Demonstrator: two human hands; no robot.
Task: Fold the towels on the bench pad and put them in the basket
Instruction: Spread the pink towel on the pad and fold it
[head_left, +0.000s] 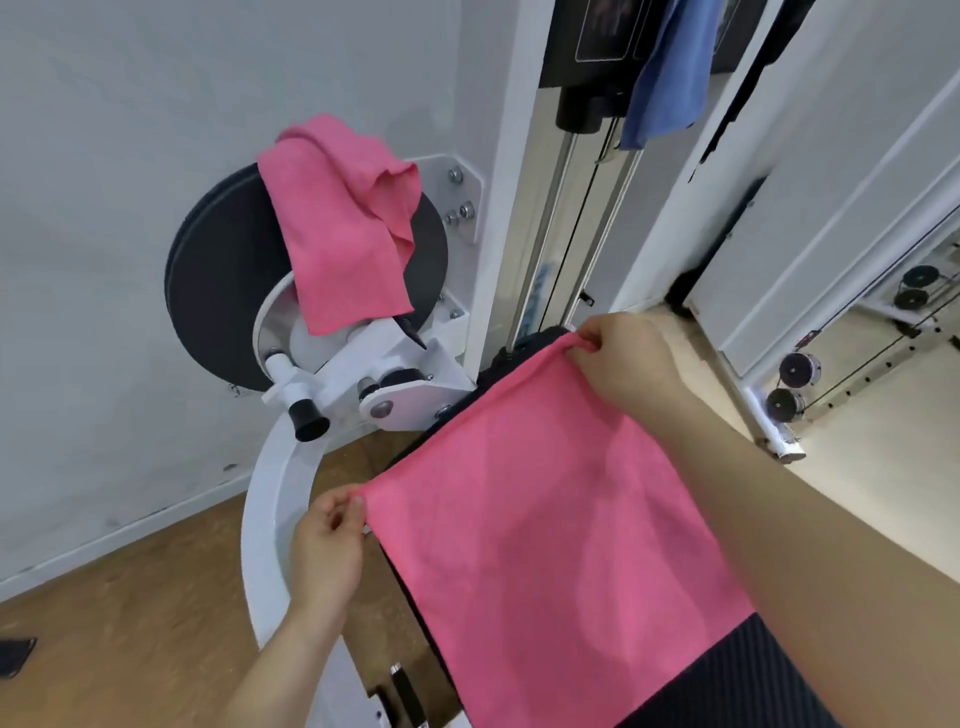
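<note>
The left grip (327, 540) pinches one corner of the pink towel (545, 519) between thumb and fingertips, and that corner sits at the towel's 9 o'clock. The right grip (623, 358) pinches the far corner, at the towel's 12 o'clock, with its fingers curled over a small bunched fold of cloth. Between the two grips the top edge runs taut and straight. From there the towel spreads flat towards 5 o'clock, a smooth rectangle of soft, finely napped fabric lying on the table (727, 675). The table's dark, finely ribbed pad shows beyond the towel's lower edge and as a thin black margin along its left side.

At 11 o'clock from the left grip, well apart, a second pink towel (337, 234) hangs crumpled over a round black wheel (218, 291) on a glossy white machine frame (265, 519), which curves down past the left wrist. At 12 o'clock from the right grip, a blue towel (670, 78) hangs in loose folds beside metal guide rails. Small black pulleys (795, 371) stand at 3 o'clock. Wood-grain floor (130, 623) lies at 8 o'clock.
</note>
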